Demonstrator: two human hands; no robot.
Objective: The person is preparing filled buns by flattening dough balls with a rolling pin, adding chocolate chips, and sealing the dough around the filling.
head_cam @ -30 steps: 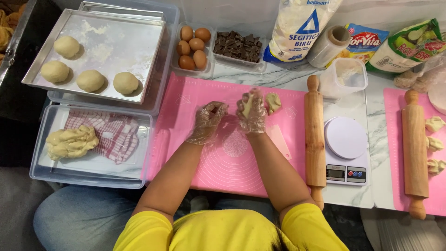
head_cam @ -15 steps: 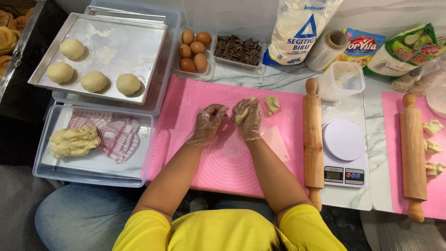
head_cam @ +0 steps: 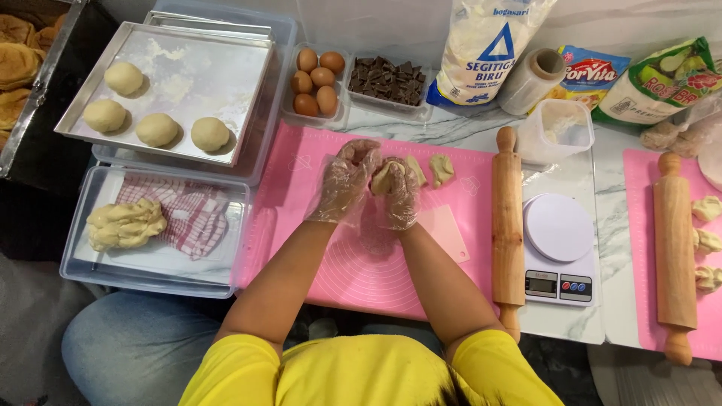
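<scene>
— Where is our dough piece (head_cam: 389,174)?
— Above the pink mat (head_cam: 361,263), cupped between our left hand (head_cam: 347,180) and right hand (head_cam: 398,197), both closed around it.
— We probably do best pressing gently, tucking the edges under evenly.

Far edge, centre-right: white flour bag w/ blue triangle (head_cam: 492,49), red-yellow packet (head_cam: 590,75), green packet (head_cam: 658,83) far right; scale's grey display (head_cam: 540,283) near right.

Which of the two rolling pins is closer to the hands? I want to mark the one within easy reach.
The rolling pin lying between the pink mat and the white scale. The other rolling pin lies farther right, on a second pink mat beyond the scale.
</scene>
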